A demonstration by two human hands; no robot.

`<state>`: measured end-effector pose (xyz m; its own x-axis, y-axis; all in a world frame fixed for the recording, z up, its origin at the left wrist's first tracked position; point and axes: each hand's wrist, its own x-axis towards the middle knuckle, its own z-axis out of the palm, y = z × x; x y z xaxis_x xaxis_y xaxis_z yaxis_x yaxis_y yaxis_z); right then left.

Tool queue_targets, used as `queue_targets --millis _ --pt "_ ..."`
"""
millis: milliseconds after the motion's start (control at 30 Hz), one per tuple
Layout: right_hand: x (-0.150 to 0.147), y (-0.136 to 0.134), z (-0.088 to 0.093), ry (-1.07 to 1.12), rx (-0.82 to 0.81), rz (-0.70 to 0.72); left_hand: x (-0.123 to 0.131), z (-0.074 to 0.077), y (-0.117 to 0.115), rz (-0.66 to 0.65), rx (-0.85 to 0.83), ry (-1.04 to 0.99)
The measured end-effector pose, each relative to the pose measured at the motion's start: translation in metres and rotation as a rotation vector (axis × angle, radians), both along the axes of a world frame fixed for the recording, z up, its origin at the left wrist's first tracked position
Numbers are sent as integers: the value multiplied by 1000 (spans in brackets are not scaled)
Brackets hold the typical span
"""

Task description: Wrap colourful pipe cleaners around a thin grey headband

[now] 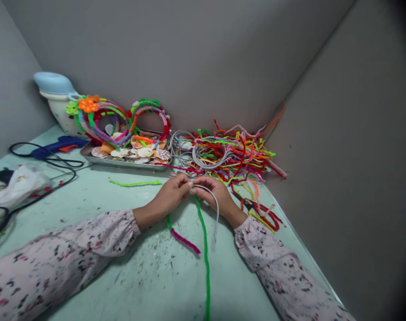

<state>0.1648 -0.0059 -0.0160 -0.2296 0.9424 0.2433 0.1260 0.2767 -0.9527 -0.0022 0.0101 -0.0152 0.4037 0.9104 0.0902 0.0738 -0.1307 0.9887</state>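
Note:
My left hand (171,196) and my right hand (216,194) meet over the pale green table (122,267), fingers pinched together. Between them they grip a thin grey headband (216,209) that curves down toward me. A green pipe cleaner (205,249) runs from the same pinch down to the frame's bottom edge. A pink pipe cleaner (186,240) with a green end trails below my left hand. Both arms wear floral sleeves.
A heap of coloured pipe cleaners (236,156) and grey headbands (203,156) lies behind my hands. A metal tray (122,161) holds shells and wrapped headbands (116,120). A loose green pipe cleaner (136,183), a blue glue gun (55,146), black cable (32,196) and grey walls surround.

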Motion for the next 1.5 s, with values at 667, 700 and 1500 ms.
queue_targets --millis 667,700,1500 --pt "10 -3 6 -483 448 -68 -5 -2 3 -28 19 149" --pt "11 -3 6 -488 464 -62 -4 -2 3 -37 10 142" --pt "16 -2 3 -620 683 -66 -5 4 5 -183 -236 0"
